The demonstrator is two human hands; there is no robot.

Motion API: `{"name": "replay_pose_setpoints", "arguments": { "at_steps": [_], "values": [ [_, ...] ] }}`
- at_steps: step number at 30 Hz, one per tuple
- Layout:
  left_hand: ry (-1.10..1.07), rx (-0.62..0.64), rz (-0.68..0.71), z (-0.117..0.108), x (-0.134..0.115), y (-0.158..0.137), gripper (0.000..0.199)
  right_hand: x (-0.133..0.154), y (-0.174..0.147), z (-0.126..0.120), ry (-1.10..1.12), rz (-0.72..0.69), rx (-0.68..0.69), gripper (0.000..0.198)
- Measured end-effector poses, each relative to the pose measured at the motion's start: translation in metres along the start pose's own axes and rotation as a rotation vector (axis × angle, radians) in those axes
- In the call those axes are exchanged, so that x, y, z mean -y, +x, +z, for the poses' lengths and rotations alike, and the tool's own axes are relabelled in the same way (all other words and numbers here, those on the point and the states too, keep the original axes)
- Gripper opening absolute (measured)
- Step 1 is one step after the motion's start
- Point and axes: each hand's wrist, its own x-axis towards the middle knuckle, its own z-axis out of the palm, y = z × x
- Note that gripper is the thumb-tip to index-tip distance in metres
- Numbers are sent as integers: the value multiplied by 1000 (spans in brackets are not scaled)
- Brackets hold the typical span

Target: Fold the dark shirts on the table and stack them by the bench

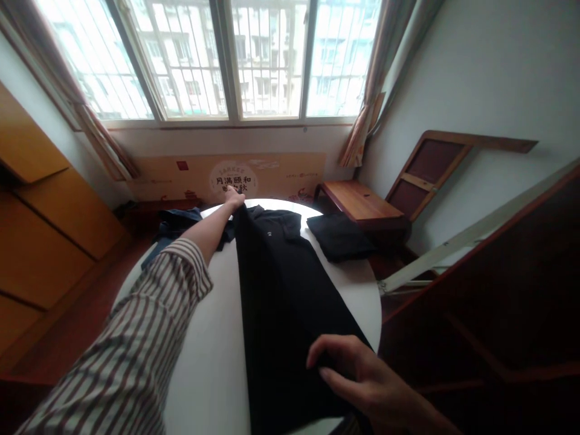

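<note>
A long black garment (290, 302) lies lengthwise over the round white table (203, 356); I cannot tell its exact kind. My left hand (234, 199) reaches to the far end and is closed on the garment's left edge, lifting it slightly. Over the near right part of the cloth is my right hand (356, 371), its fingers bent and the thumb a little apart from the index finger, with no cloth visibly gripped. Dark fabric with a small pale logo (269, 234) shows at the far end; whether it belongs to the same garment is unclear.
A folded black cloth (338, 235) sits at the table's right edge. Blue denim clothing (174, 226) lies at the far left. Beyond the table stand a wooden chair (362, 202) and a printed board (167, 175) under the window. A dark wooden piece (498, 302) slants along the right.
</note>
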Motion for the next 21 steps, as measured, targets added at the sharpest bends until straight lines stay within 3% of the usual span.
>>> {"name": "replay_pose_setpoints", "arguments": {
  "at_steps": [5,8,12,16,21],
  "values": [
    [-42,66,88,65,-64,-16,42,-67,-52,-10,173,226,-316,33],
    [-56,116,101,100,-87,-29,40,-88,-62,-12,256,325,-378,40],
    [-62,192,97,132,-100,-45,40,-101,-65,-16,176,337,-423,37],
    [-51,317,130,141,-93,-55,36,-109,-66,-21,-31,308,-413,37],
    [11,289,148,115,-55,-56,30,-115,-62,-23,-274,247,-515,38]
  ]
}}
